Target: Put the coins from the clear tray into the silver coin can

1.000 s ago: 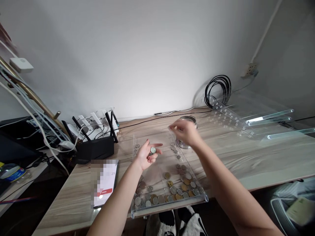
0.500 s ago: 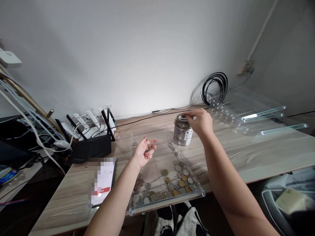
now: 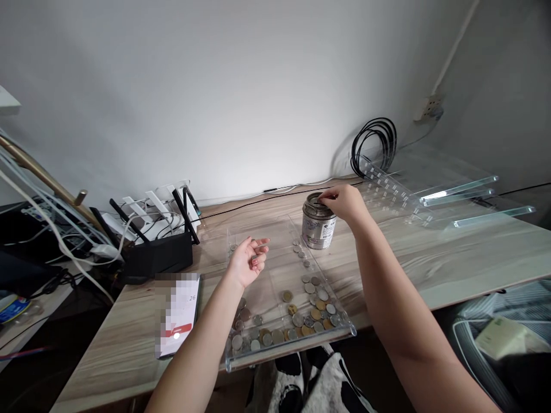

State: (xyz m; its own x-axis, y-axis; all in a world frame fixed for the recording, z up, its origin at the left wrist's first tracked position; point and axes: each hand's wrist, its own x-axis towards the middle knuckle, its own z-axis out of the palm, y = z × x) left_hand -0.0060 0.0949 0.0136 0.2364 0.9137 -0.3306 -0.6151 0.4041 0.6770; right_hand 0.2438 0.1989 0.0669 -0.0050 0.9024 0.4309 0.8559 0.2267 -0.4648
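Note:
My right hand (image 3: 343,202) is closed in a pinch at the top of a round metal tin (image 3: 317,228), fingertips over its lid. Whatever lies between those fingertips is hidden. My left hand (image 3: 248,261) is palm up above a clear plastic tray (image 3: 271,287), its fingers curled around greyish coins (image 3: 255,258) that show only in part. Many loose coins (image 3: 278,337) lie in the tray, mostly along its near edge and right side. The tin stands upright on the desk beside the tray's far right corner.
A phone (image 3: 183,315) lies left of the tray, and a black router (image 3: 159,258) with antennas stands behind it among white cables. Clear plastic panels (image 3: 456,198) and a coiled black cable (image 3: 373,148) are at the back right. A thin black cable runs along the wall.
My right fingertips have shifted slightly left, further over the tin's lid. My left hand stays over the tray, fingers a little more curled. The whole view has tilted slightly.

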